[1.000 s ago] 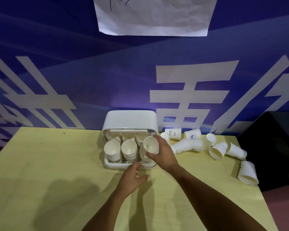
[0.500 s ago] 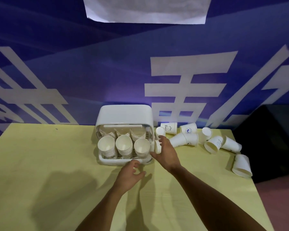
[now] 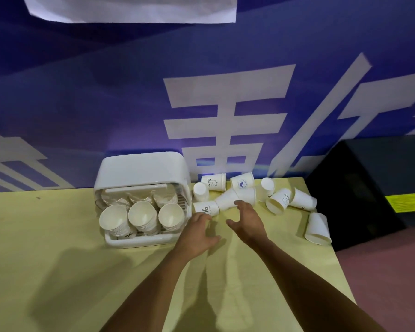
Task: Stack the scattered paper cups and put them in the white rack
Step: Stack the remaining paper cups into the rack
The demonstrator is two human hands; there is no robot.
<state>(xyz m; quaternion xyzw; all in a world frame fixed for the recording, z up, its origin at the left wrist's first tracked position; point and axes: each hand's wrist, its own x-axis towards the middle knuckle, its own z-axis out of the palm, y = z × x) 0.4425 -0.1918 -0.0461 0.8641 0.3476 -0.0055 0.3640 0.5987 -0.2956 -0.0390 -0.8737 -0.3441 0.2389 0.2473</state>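
Your right hand (image 3: 248, 224) has released its cup and shifted right, fingers spread, empty, near the scattered paper cups (image 3: 242, 184); your left hand (image 3: 197, 232), relaxed and empty, is just beside one cup (image 3: 205, 208) lying on its side, long axis left-right, beside the white rack (image 3: 139, 243)

Both forearms reach forward, the left hand (image 3: 198, 232) and the right hand (image 3: 249, 222) side by side, fingers spread, holding nothing.
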